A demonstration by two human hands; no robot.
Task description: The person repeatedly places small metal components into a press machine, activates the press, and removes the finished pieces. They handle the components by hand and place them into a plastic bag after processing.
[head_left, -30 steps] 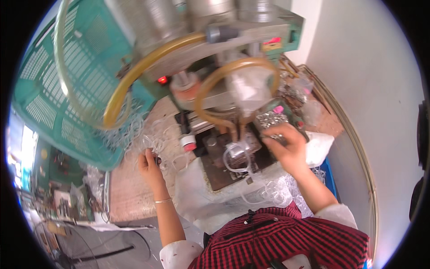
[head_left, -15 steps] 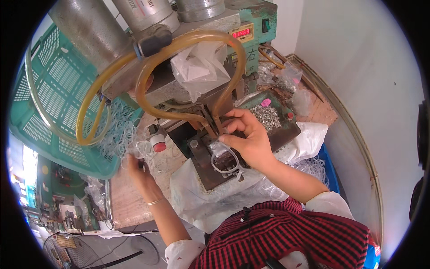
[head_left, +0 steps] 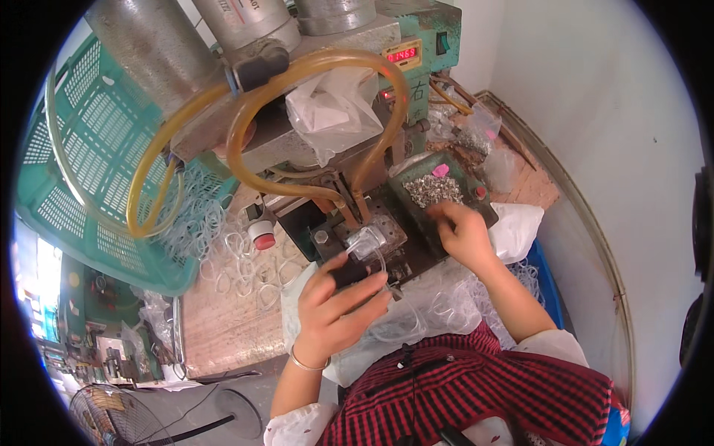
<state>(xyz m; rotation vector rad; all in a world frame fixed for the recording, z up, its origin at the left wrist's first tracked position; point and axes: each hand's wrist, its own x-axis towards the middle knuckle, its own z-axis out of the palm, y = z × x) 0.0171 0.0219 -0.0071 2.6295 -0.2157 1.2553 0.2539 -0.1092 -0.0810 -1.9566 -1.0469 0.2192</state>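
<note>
My left hand (head_left: 335,316) is at the front of a small dark metal press fixture (head_left: 357,276). Its fingers curl around a clear plastic ring (head_left: 384,259), whose upper part lies against a clear block (head_left: 366,242) on the fixture; the fingers hide the rest. Over to the right, my right hand (head_left: 465,236) dips its fingertips to a dark green tray (head_left: 482,215), beside a heap of small shiny metal pieces (head_left: 433,191). Those fingers are bent together, and whatever is between them is hidden.
Amber hoses (head_left: 234,141) loop down from the green machine (head_left: 428,56). A red push button (head_left: 263,241) stands left of the fixture. Loose clear rings (head_left: 230,256) lie by a green basket (head_left: 111,256). A pink scrap (head_left: 441,170) sits in the tray.
My left hand has moved right from the loose rings to the fixture, and its fingers are now at the ring there. My right hand has left the hose ends and moved right to the tray.
</note>
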